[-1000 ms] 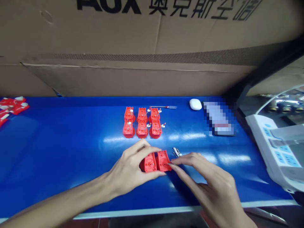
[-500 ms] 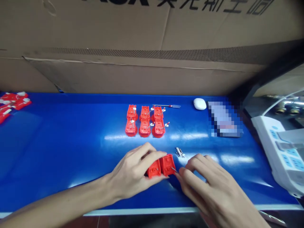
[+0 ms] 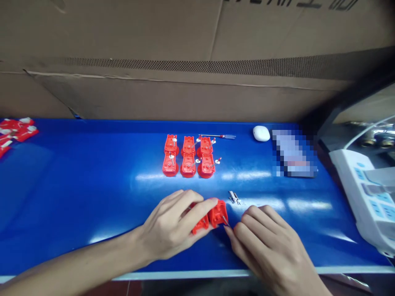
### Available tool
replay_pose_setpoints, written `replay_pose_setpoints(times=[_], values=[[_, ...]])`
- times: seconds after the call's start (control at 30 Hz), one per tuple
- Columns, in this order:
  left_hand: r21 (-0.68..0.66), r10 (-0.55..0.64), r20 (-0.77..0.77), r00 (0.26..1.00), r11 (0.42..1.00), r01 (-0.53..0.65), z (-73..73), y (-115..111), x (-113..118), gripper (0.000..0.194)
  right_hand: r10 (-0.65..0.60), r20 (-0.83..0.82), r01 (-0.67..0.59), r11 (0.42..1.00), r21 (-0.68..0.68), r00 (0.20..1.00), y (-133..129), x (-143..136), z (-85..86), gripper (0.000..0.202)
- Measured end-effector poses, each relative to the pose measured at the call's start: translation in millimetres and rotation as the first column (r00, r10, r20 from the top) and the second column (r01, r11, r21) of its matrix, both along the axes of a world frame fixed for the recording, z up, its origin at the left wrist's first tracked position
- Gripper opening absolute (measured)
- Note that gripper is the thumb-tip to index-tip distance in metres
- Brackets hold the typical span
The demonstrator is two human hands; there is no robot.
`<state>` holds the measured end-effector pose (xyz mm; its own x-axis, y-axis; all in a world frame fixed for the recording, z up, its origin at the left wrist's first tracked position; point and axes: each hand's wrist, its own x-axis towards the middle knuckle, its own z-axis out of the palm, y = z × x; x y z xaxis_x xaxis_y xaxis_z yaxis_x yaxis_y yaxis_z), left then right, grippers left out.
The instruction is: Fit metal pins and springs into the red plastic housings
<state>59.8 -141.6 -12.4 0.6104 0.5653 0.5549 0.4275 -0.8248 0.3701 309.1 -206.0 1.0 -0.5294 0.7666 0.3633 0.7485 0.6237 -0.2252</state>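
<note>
My left hand [image 3: 173, 226] is closed around two small red plastic housings held side by side above the table's front part. Its fingers partly cover the left housing [image 3: 201, 224]; the right housing [image 3: 218, 212] shows its hollow inside. My right hand [image 3: 265, 242] pinches a thin metal pin [image 3: 226, 221] at the lower right corner of that right housing. The pin's inner end lies inside the housing, while the fingertips hide its other end. Just beyond the hands, a small pile of metal pins [image 3: 234, 198] lies on the blue table.
Several red housings [image 3: 188, 164] with pins and small white parts stand in two rows. Behind them lies a screwdriver [image 3: 226, 136]. A white rounded case [image 3: 261, 133], a blurred-out flat object [image 3: 294, 156] and a power strip [image 3: 367, 193] are rightward. Red-and-white pieces [image 3: 18, 130] lie far left.
My left fingers have shifted and cover more of the left housing. My right hand has turned slightly and still pinches the pin at the right housing.
</note>
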Motion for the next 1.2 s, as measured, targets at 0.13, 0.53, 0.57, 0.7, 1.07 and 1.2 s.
replay_pose_setpoints(times=[0.13, 0.53, 0.57, 0.7, 1.07, 1.2], values=[[0.028, 0.01, -0.013, 1.0, 1.0, -0.01, -0.7, -0.3, -0.3, 0.033, -0.092, -0.006, 0.093, 0.993, 0.075, 0.996, -4.6, -3.2, 0.2, 0.021], [0.074, 0.045, -0.013, 0.999, 0.996, -0.044, -2.9, -0.8, 0.7, 0.034, -0.15, -0.094, 0.153, 0.988, 0.024, 0.984, -18.9, 0.2, -19.5, 0.026], [0.082, 0.042, -0.014, 0.999, 0.996, -0.041, -2.3, -0.8, 1.0, 0.034, -0.144, -0.103, 0.147, 0.989, 0.023, 0.984, -18.9, 0.7, -19.9, 0.028], [0.1, 0.048, -0.02, 0.999, 0.994, -0.045, 0.7, -0.8, 2.0, 0.031, -0.108, -0.121, 0.109, 0.994, -0.003, 0.987, -18.4, 5.4, -20.9, 0.035], [0.06, 0.045, -0.027, 0.999, 0.997, -0.043, -0.7, -1.8, 0.9, 0.033, -0.052, 0.021, 0.051, 0.996, 0.072, 0.998, -13.7, 11.8, -8.5, 0.038], [0.057, 0.048, -0.029, 0.998, 0.997, -0.047, 1.0, -1.3, 1.2, 0.031, -0.1, 0.005, 0.099, 0.991, 0.089, 0.995, -14.7, 8.2, -7.9, 0.035]])
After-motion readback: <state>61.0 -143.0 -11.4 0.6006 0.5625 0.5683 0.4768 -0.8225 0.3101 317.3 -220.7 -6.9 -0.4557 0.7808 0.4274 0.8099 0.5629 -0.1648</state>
